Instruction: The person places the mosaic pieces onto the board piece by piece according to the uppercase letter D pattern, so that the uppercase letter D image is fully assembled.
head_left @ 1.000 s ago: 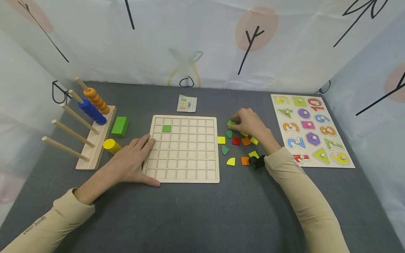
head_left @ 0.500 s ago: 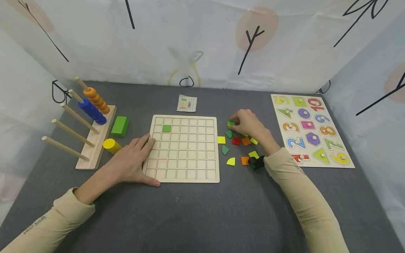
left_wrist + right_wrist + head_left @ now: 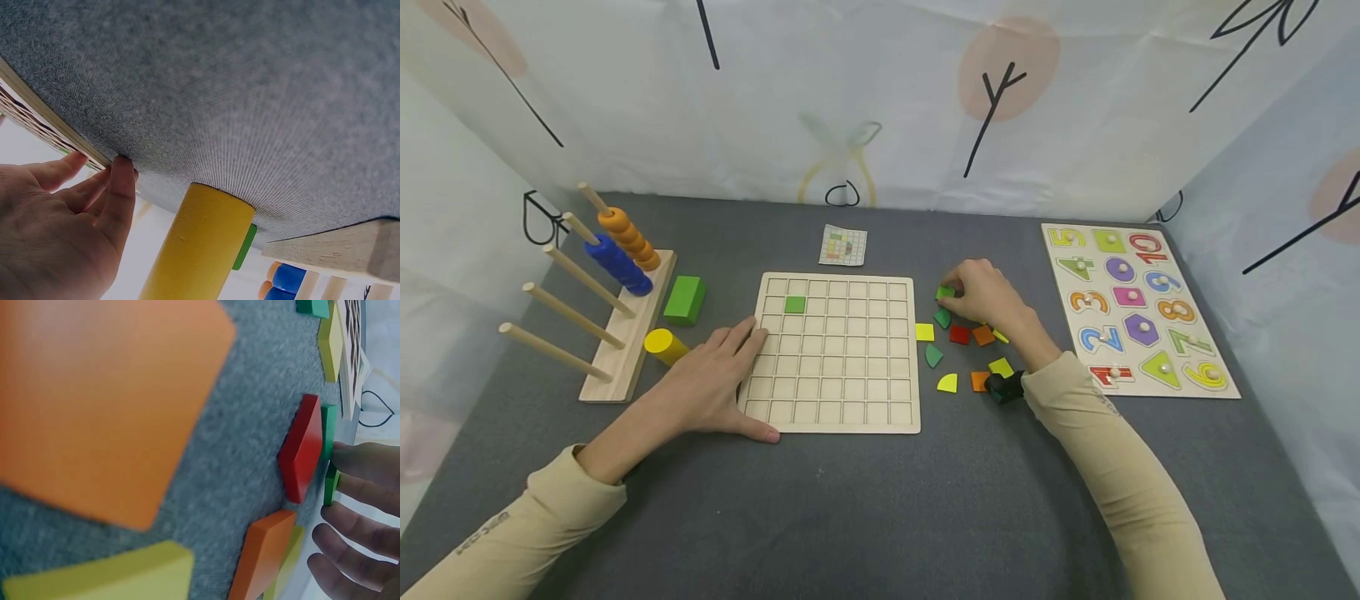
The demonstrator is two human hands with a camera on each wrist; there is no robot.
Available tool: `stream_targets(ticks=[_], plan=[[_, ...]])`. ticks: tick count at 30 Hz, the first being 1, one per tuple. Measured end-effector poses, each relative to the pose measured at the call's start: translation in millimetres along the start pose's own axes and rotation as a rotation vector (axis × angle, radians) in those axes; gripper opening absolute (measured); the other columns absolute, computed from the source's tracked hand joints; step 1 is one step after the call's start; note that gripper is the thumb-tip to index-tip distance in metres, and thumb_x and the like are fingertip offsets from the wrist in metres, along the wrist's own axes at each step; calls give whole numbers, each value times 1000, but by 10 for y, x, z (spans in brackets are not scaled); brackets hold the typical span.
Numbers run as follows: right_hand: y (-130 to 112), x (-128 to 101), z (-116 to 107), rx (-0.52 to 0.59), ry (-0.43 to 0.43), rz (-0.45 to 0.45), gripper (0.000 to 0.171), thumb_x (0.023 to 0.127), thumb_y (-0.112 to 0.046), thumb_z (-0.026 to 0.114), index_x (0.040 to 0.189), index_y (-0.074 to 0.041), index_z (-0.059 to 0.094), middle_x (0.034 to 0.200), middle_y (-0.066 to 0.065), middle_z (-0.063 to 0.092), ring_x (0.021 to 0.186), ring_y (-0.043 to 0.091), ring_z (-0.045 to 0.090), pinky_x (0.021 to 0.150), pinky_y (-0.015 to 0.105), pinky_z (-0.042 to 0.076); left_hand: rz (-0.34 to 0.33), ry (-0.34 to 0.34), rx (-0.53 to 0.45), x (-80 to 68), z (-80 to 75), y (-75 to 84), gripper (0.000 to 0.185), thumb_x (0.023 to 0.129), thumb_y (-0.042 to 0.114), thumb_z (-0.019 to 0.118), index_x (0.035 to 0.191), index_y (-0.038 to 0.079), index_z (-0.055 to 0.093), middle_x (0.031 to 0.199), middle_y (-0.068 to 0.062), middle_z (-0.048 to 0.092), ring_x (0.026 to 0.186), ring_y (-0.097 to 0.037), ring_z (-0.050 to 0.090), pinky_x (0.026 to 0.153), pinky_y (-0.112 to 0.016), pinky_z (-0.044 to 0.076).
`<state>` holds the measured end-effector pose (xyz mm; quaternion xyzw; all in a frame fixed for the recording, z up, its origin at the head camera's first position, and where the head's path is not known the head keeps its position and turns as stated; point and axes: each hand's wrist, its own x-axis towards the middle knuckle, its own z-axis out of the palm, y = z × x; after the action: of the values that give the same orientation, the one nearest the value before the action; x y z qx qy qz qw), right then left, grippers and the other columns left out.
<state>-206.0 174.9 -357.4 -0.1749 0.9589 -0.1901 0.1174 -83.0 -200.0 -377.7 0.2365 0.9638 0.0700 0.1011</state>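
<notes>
A: What is hard to make out around the grid board (image 3: 838,352)?

B: The right hand (image 3: 992,293), just right of the board, covers part of the loose pile; a yellow piece under its wrist shows only as a sliver. The small green tile (image 3: 946,292) it pinches between thumb and fingertips shows only in part. In the right wrist view that tile (image 3: 330,484) shows only as a thin green edge at the fingertips (image 3: 359,487), and a blurred orange piece (image 3: 100,406) fills most of the picture.

A: And the left hand?

B: The left hand (image 3: 715,385) lies flat and spread against the board's left edge, thumb along the near corner, gripping nothing. Its wrist camera cuts the yellow cylinder (image 3: 200,244) off at the bottom.

A: What sits inside the board?

B: One green square (image 3: 794,304), in the second row from the far edge and the second cell from the left. The other cells I can see hold nothing. Right of the board, the number puzzle (image 3: 1138,308) has its pieces seated in its tray.
</notes>
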Motion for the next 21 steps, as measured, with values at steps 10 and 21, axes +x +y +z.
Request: stream_targets(ticks=[10, 21], plan=[[-150, 21, 18, 4, -8, -39, 18, 95, -14, 72, 107, -3, 79, 75, 9, 68, 56, 12, 41, 55, 25, 30, 2, 1, 0, 12, 6, -7, 140, 59, 85, 76, 156, -7, 32, 161, -34, 30, 140, -52, 42, 105, -63, 46], [-399, 84, 99, 8, -8, -94, 12, 95, -15, 72, 95, -4, 78, 65, 1, 44, 57, 11, 31, 55, 26, 24, 2, -3, -5, 17, -6, -1, 140, 59, 85, 76, 155, -6, 32, 161, -34, 31, 140, -52, 42, 106, -64, 46]])
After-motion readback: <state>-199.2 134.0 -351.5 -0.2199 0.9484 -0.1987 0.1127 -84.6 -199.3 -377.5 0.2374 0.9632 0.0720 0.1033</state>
